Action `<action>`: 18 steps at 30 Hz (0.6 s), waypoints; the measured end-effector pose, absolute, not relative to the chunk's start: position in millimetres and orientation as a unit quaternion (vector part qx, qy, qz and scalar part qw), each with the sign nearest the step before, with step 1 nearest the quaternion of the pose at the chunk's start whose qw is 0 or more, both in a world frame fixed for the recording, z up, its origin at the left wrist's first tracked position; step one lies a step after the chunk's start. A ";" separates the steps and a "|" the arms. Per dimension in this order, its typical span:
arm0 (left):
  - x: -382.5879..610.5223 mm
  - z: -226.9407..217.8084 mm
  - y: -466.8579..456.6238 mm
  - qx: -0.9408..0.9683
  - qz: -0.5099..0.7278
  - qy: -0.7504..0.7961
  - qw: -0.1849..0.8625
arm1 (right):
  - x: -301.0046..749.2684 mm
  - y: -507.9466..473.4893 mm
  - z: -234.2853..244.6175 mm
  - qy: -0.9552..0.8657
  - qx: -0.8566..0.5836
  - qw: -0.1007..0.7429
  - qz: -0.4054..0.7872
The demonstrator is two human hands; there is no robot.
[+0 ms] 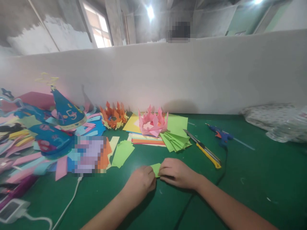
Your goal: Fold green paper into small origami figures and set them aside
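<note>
mostly covered, small green paper (pixel 155 169) pinched by left hand (pixel 142 181) and right hand (pixel 178 173); both its ends hidden.

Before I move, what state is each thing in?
Left hand: pinching green slip
Right hand: pinching same slip
Knife: lying, blade extended
Glue gun: lying, stick protruding
Pink crown: upright ring
Orange crown: upright ring
Blue hats: rolled into cones
Right green stack: fanned
</note>
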State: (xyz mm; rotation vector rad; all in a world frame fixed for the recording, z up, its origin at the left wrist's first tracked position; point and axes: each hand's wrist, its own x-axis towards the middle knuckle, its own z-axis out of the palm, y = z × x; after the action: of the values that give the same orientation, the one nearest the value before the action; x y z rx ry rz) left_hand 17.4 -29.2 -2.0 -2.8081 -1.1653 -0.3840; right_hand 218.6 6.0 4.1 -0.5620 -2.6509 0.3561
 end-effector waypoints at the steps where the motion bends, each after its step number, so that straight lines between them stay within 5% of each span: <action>1: 16.7 -2.1 -28.9 -0.914 -0.128 -0.383 0.025 | 219.1 5.9 3.2 -0.948 -0.207 0.203 0.135; 18: 2.4 6.6 -21.2 -0.823 -0.221 -0.426 -0.304 | 214.0 -2.8 5.9 -0.874 -0.343 0.204 0.276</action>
State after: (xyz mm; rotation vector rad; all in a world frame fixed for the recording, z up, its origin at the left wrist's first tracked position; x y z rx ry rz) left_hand 2.4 -21.2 6.6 -3.2463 -1.6820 -0.8738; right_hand 214.0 -2.8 5.9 -0.9581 -2.4383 0.7699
